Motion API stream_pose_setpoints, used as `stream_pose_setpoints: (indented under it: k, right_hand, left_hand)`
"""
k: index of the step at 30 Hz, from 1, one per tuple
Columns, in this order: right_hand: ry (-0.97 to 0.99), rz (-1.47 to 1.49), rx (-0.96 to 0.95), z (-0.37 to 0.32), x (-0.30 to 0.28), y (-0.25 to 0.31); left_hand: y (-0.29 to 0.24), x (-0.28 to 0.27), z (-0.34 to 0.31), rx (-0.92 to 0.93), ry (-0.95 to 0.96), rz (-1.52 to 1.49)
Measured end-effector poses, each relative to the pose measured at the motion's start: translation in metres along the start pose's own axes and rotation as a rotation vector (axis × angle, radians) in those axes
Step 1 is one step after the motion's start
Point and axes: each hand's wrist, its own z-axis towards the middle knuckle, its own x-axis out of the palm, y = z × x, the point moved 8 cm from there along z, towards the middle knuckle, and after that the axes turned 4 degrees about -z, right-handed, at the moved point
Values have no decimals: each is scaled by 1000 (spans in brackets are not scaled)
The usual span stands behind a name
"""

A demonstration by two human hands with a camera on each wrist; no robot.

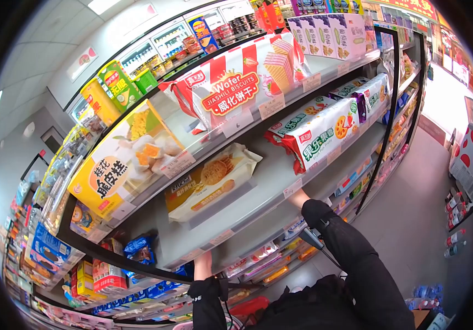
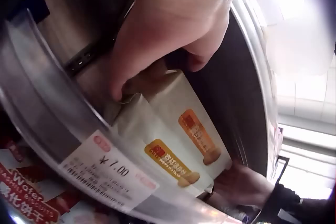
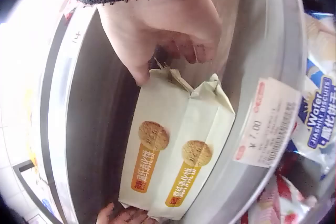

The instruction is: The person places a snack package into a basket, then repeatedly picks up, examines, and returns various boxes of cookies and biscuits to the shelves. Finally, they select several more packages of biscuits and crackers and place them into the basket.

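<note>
In the head view, both arms reach in beneath the shelf that carries a yellow-and-cream biscuit pack point(image 1: 211, 179). My left hand point(image 1: 203, 266) and right hand point(image 1: 299, 197) are mostly hidden by that shelf. The left wrist view shows two cream biscuit packs point(image 2: 176, 106) lying side by side, with my left hand point(image 2: 170, 27) gripping their near end between thumb and fingers. At their opposite end is the right hand point(image 2: 244, 184). From the right wrist, the same packs point(image 3: 205, 121) appear with biscuit pictures on them. There my right hand point(image 3: 163, 29) curls its thumb and fingers about the crimped ends.
A shelf-edge price tag point(image 3: 265, 121) lies alongside the packs. Higher up stand a red-and-white wafer bag point(image 1: 231, 82), a yellow cake box point(image 1: 126, 159) and white biscuit packs point(image 1: 321, 129). A black shelf frame post point(image 1: 382, 137) rises beyond the right arm.
</note>
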Motion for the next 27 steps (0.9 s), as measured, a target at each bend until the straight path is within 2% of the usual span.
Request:
stream_pose_setpoints:
  k: [1, 2, 3, 10, 12, 13, 15, 16, 18, 19, 21, 23, 24, 25, 27]
  right_hand:
    - [-36, 75, 4, 3, -3, 4]
    - [-26, 227, 108, 2, -2, 0]
    - [-24, 230, 100, 5, -1, 3]
    - [-74, -42, -21, 5, -11, 25]
    - [242, 27, 354, -2, 6, 5]
    - [247, 25, 353, -4, 8, -1]
    - [-10, -139, 17, -7, -6, 9]
    - [-2, -138, 19, -9, -7, 15]
    - [-61, 86, 138, -14, -19, 17]
    - [-55, 85, 138, -17, -24, 23]
    - [81, 487, 301, -33, -21, 25]
    - [301, 353, 446, -52, -24, 30]
    - [267, 360, 372, -58, -31, 41]
    - [269, 430, 383, -70, -32, 42]
    - [306, 469, 476, -94, -36, 47]
  left_hand:
    - [-2, 1, 3, 13, 0, 3]
    - [-4, 1, 5, 27, -1, 7]
    - [-6, 1, 8, 42, -2, 11]
    - [-8, -3, 10, 104, -18, 43]
    - [-6, -2, 8, 115, -22, 52]
    - [-5, -2, 7, 120, -23, 56]
    - [-2, -4, 3, 126, -31, 69]
    - [-3, -3, -1, 128, -36, 77]
    - [-5, 1, -12, 128, -44, 83]
    - [-22, 17, -31, 166, -21, 75]
    - [-43, 28, -57, 201, -6, 64]
    - [-44, 33, -74, 82, 57, 214]
    - [-46, 31, -87, 86, 49, 236]
    - [-34, 18, -94, -4, 24, 248]
    - [-25, 9, -114, -52, 50, 200]
